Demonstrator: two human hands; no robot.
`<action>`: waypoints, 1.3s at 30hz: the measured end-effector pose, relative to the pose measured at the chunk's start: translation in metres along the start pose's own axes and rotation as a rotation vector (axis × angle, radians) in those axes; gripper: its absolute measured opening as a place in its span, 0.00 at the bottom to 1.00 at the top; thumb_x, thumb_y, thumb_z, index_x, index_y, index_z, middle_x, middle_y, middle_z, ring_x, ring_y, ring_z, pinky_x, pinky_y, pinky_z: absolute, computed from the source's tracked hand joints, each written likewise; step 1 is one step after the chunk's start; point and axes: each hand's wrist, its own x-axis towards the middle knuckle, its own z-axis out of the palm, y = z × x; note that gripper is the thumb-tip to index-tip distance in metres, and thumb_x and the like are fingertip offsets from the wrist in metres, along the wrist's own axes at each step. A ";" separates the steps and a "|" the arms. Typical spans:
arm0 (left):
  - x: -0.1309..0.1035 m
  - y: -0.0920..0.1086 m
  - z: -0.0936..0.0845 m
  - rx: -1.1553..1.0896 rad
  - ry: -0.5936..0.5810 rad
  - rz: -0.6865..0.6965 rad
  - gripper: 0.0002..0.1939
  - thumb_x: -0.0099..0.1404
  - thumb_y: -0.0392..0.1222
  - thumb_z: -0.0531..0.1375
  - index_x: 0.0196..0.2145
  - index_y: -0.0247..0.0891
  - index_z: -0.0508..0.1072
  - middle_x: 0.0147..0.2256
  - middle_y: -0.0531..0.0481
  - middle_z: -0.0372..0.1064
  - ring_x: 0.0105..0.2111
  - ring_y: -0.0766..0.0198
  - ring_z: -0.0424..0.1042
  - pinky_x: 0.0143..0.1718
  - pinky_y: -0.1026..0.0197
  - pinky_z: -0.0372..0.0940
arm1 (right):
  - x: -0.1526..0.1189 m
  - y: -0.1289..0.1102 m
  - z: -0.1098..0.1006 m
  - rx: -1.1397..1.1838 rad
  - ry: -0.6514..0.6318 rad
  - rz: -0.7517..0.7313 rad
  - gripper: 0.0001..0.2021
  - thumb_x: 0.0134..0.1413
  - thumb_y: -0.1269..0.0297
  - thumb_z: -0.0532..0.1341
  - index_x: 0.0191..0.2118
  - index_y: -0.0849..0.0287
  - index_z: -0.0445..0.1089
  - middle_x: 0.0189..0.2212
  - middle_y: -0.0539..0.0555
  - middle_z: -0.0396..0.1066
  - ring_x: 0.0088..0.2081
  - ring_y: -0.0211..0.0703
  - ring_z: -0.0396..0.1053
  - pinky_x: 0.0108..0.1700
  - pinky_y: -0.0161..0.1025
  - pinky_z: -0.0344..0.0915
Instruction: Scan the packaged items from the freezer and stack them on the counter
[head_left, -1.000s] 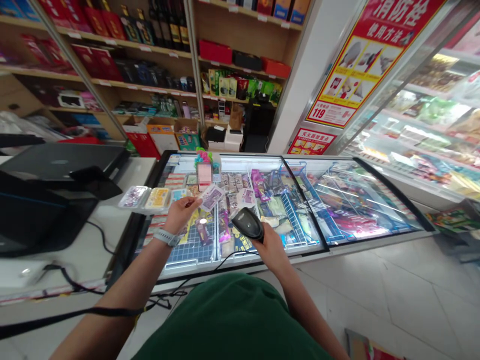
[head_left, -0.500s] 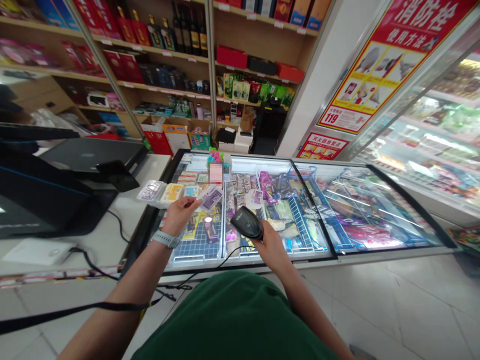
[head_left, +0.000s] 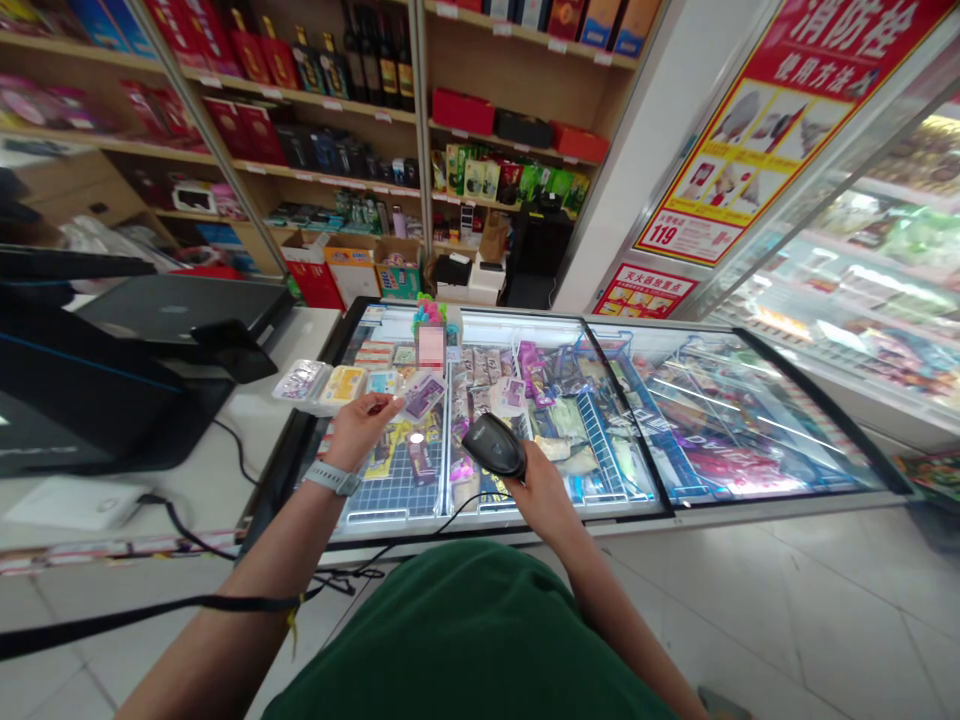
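One left hand (head_left: 361, 428), a pale wristwatch (head_left: 334, 477) at its wrist: thumb and fingertips pinched together on the near left edge of a purple-and-white packet (head_left: 424, 397), which was held over the glass top of a chest freezer (head_left: 679, 513). One right hand (head_left: 546, 495): fingers closed round the handle of a black scanner (head_left: 492, 445), its broad head turned up and leftward, to the right of the packet and nearer the wearer, the two apart. One black cable (head_left: 466, 503), running below the scanner across the freezer's near side. One row of three packs, left of the held packet: a clear pack (head_left: 301, 382) with purplish contents, a yellow pack (head_left: 345, 384) and a blue-and-white pack (head_left: 382, 382). One second purple-and-white pack (head_left: 511, 395), lying on the glass just beyond the scanner. One bright pink, green and blue ornament (head_left: 429, 313), standing at the far side, a blurred pink panel (head_left: 431, 345) in front of it. Under the glass: assorted bagged goods (head_left: 566, 418), contents too small to tell. On the counter (head_left: 191, 478) at left: one white box (head_left: 79, 502) and a flat black device (head_left: 187, 308). Behind: shelves (head_left: 352, 110) of bottles, boxes and packets
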 end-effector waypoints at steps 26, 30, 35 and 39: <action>0.042 -0.054 -0.018 -0.200 0.435 -0.368 0.16 0.45 0.47 0.68 0.28 0.31 0.73 0.21 0.52 0.66 0.19 0.72 0.62 0.19 0.67 0.57 | 0.001 0.009 0.002 0.038 -0.026 -0.010 0.11 0.52 0.71 0.58 0.43 0.60 0.63 0.38 0.56 0.68 0.41 0.49 0.67 0.42 0.41 0.62; 0.047 -0.057 -0.008 -0.227 0.457 -0.407 0.15 0.47 0.46 0.69 0.26 0.32 0.71 0.19 0.54 0.63 0.19 0.72 0.60 0.19 0.67 0.56 | -0.001 0.010 0.000 0.043 -0.016 0.011 0.11 0.52 0.71 0.59 0.43 0.59 0.63 0.37 0.55 0.68 0.40 0.48 0.68 0.41 0.41 0.62; 0.050 -0.054 -0.006 -0.228 0.470 -0.459 0.15 0.47 0.44 0.69 0.23 0.35 0.67 0.20 0.54 0.64 0.20 0.71 0.62 0.19 0.66 0.58 | -0.004 0.014 0.000 0.043 0.011 0.021 0.11 0.52 0.70 0.59 0.43 0.59 0.64 0.39 0.56 0.69 0.42 0.49 0.68 0.42 0.41 0.63; 0.047 -0.051 -0.005 -0.224 0.466 -0.506 0.15 0.50 0.47 0.66 0.23 0.37 0.64 0.20 0.55 0.62 0.20 0.70 0.65 0.20 0.66 0.60 | -0.005 0.016 0.001 0.041 0.015 0.025 0.11 0.52 0.70 0.60 0.43 0.60 0.64 0.38 0.56 0.69 0.41 0.49 0.68 0.42 0.41 0.63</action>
